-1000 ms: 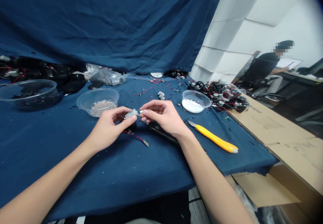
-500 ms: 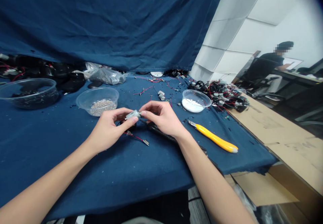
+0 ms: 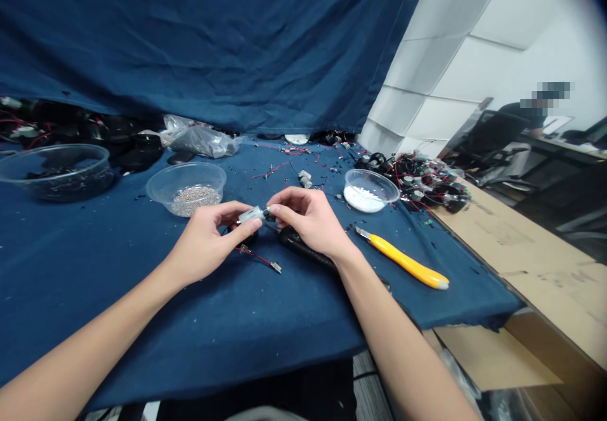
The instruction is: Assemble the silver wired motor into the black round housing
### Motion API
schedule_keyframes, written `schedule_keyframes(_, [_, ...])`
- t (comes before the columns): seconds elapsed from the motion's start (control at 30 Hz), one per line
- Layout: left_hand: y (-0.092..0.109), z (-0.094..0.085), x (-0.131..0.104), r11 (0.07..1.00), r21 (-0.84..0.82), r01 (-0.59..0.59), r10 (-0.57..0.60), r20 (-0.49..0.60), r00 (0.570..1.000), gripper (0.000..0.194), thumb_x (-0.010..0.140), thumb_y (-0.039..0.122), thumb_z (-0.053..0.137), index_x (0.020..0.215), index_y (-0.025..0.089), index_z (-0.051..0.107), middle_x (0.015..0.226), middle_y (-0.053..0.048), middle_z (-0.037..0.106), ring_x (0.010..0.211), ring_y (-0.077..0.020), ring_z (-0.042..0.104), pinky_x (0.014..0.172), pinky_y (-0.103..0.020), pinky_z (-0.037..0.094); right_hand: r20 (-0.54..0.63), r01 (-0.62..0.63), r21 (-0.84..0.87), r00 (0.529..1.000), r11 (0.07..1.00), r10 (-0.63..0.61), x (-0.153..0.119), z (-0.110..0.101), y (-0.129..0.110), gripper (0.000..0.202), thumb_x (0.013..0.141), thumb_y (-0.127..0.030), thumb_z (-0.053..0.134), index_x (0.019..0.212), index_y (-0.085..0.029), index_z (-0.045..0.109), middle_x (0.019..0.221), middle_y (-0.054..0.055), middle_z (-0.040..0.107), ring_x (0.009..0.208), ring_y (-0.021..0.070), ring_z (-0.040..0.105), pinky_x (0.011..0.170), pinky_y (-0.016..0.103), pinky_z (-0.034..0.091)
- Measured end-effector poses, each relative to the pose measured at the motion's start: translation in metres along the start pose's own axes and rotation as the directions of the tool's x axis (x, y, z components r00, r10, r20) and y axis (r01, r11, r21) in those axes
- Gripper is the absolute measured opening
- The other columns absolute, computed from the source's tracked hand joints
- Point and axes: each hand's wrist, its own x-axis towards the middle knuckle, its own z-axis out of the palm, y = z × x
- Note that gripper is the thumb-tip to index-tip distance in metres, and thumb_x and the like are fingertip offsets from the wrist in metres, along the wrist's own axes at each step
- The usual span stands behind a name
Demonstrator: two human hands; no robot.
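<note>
Grey motor: one, small and cylindrical; raised just over the cloth between the two hands, near the middle of the table [image 3: 213, 332].
Left hand [image 3: 202, 237]: thumb and fingers closed around the grey motor [image 3: 251, 214], thumb on the near side.
Right hand [image 3: 310, 219]: thumb and forefinger pinched together at the motor's right end, on a small pale piece [image 3: 268, 208], mostly hidden.
Wired lead [image 3: 258, 258]: red and black, metal connector at its tip; on the cloth, nearer the wearer than the hands.
Black elongated object [image 3: 303, 244]: glossy, under the right hand, partly covered; exact type cannot be told.
Metal-bits bowl [image 3: 159, 187]: clear plastic, beyond the left hand, small metallic pieces inside.
White-pieces bowl [image 3: 372, 170]: clear plastic, beyond and right of the right hand.
Utility knife [image 3: 403, 262]: yellow handle, blade exposed, right of the right wrist.
Dark-parts bowl [image 3: 99, 167]: clear plastic, far left.
Component heap [image 3: 422, 184]: black parts and red wires, beside the white-pieces bowl.
Plastic bag [image 3: 203, 141]: crumpled, by the hanging blue curtain [image 3: 213, 42].
</note>
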Motion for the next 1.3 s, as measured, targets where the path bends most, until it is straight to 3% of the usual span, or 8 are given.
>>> schedule_keyframes(0.47, [-0.006,0.003,-0.003,0.984,0.157,-0.087,0.089,-0.004,0.996,0.032,0.087,0.044,0.064,0.100,0.018,0.076,0.098,-0.005,0.076,0.083,-0.0217,0.067,0.071,-0.028,0.048,0.006,-0.020,0.010,1.000,1.000,0.020,-0.003,-0.001,0.003,0.013,0.079,-0.022,0.069,0.083,-0.010,0.068,0.075,0.001,0.066,0.062,0.0066,0.061,0.062,0.018,0.053])
schedule_keyframes(0.63, [-0.003,0.009,-0.002,0.988,0.138,-0.071,0.082,-0.077,0.994,0.035,0.088,0.045,0.063,0.104,0.017,0.075,0.095,-0.005,0.077,0.079,-0.0202,0.066,0.070,-0.028,0.048,-0.056,-0.066,0.085,0.996,0.994,0.070,-0.002,-0.004,0.001,0.025,0.073,-0.030,0.078,0.084,-0.009,0.070,0.075,0.003,0.069,0.062,0.0077,0.064,0.063,0.019,0.056])
schedule_keyframes(0.8, [0.001,0.009,-0.002,0.994,0.092,-0.060,0.067,-0.069,0.995,0.035,0.087,0.047,0.063,0.105,0.018,0.075,0.093,-0.004,0.076,0.076,-0.0189,0.065,0.068,-0.027,0.049,0.015,-0.152,0.168,0.988,0.974,0.152,-0.003,-0.010,-0.008,0.038,0.067,-0.037,0.084,0.089,-0.008,0.073,0.077,0.005,0.071,0.068,0.0089,0.066,0.066,0.019,0.057])
schedule_keyframes(1.03, [-0.002,0.004,-0.002,0.995,0.091,-0.045,0.047,-0.015,0.999,0.038,0.087,0.047,0.064,0.106,0.016,0.074,0.093,-0.005,0.076,0.080,-0.0207,0.066,0.070,-0.028,0.049,0.041,-0.142,0.136,0.990,0.980,0.138,-0.004,-0.011,-0.006,0.035,0.072,-0.038,0.082,0.089,-0.008,0.072,0.075,0.005,0.071,0.068,0.0098,0.068,0.065,0.018,0.057])
schedule_keyframes(1.3, [-0.002,0.002,-0.002,0.996,0.080,-0.034,0.033,0.021,0.999,0.037,0.088,0.047,0.063,0.106,0.017,0.073,0.094,-0.006,0.075,0.081,-0.0213,0.066,0.069,-0.029,0.049,0.048,-0.021,-0.033,0.999,0.999,0.023,-0.006,-0.010,-0.002,0.029,0.083,-0.039,0.071,0.089,-0.010,0.068,0.073,0.002,0.067,0.065,0.0082,0.065,0.063,0.018,0.056])
